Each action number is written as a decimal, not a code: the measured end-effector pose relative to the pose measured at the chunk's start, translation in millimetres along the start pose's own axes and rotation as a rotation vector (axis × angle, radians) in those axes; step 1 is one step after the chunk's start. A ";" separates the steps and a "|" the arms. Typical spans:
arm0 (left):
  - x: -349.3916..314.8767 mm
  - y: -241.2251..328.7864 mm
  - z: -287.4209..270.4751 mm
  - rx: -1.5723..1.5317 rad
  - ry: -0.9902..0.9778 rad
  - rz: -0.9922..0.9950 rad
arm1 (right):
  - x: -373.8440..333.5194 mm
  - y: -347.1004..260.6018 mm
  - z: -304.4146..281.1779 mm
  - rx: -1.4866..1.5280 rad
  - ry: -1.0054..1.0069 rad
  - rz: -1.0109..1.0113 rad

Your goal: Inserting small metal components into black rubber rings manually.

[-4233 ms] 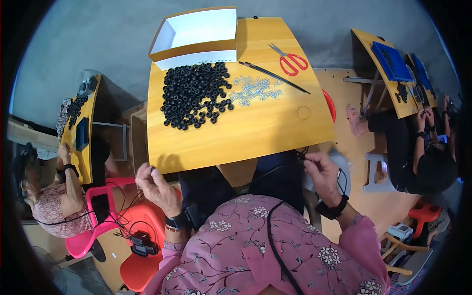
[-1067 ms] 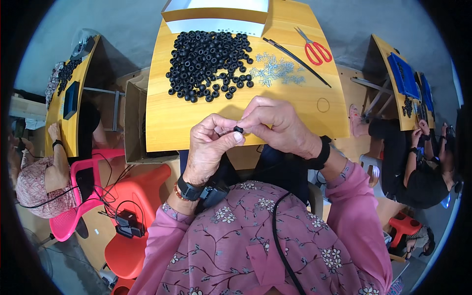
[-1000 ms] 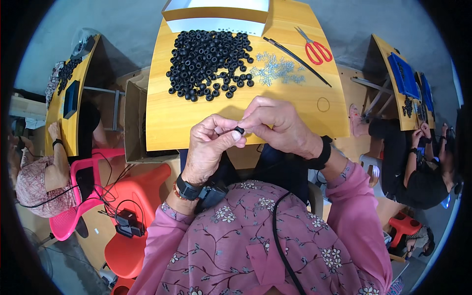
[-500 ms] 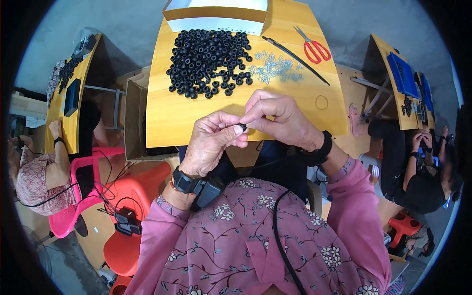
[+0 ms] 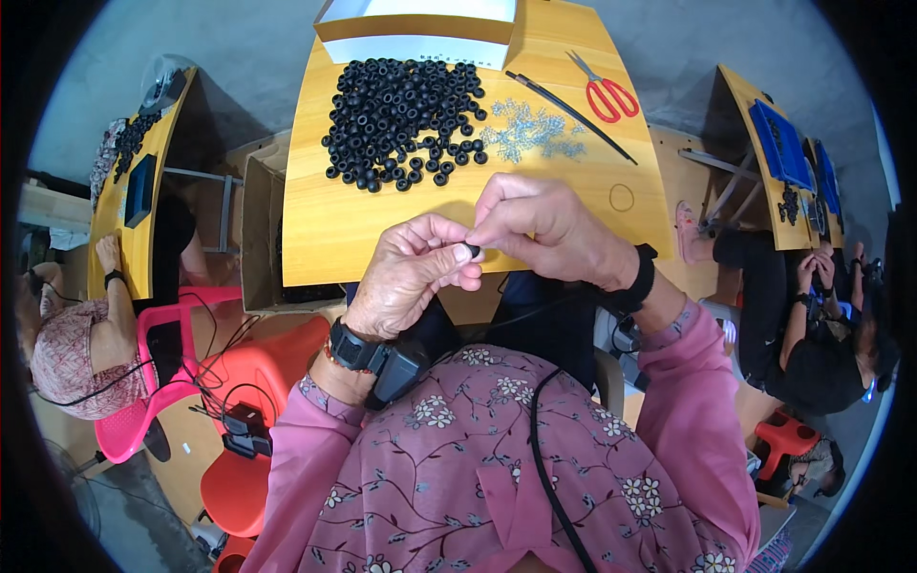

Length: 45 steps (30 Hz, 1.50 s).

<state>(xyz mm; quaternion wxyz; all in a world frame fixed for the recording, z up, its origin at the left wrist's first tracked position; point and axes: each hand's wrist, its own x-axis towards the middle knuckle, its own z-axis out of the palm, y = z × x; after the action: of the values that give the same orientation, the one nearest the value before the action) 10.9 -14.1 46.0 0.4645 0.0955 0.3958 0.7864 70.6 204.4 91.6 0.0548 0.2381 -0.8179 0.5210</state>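
Observation:
Close to the table's near edge, my left hand [image 5: 406, 277] pinches a small round black piece [image 5: 473, 251] between thumb and fingers. It resembles the loose black ring-like pieces [image 5: 401, 119] heaped further back. My right hand [image 5: 549, 229] meets it from the right, its thumb and forefinger pressed together right at the piece. Whatever these right fingertips grip is too small or hidden to make out. Beyond my right hand lies a scatter of tiny silvery metal parts [image 5: 530, 132].
Red-handled scissors [image 5: 611, 98] and a thin black rod [image 5: 573, 116] lie at the far right of the wooden table [image 5: 330, 229], with a thin ring outline [image 5: 611, 198] nearer. A white box [image 5: 415, 48] stands behind the heap. Other people sit at tables on both sides.
Both hands stay together around the black piece, with only a slight shift of the fingers. The view has moved a little; nothing on the table has visibly changed.

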 end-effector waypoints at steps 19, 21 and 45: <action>-2.9 -15.2 4.9 0.039 0.084 0.037 | -10.6 6.9 11.7 -0.046 0.092 0.031; -4.4 -15.7 3.4 0.022 0.084 0.057 | -9.6 10.2 12.9 0.005 0.095 0.017; -2.8 -12.3 5.7 0.065 0.021 0.028 | -10.9 6.3 5.3 0.049 0.003 0.156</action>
<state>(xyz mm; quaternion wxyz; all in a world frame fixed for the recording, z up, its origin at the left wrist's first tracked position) 23.5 -10.2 41.7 0.4460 0.1077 0.4247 0.7805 78.2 205.5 80.3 0.0095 0.1740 -0.8208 0.5439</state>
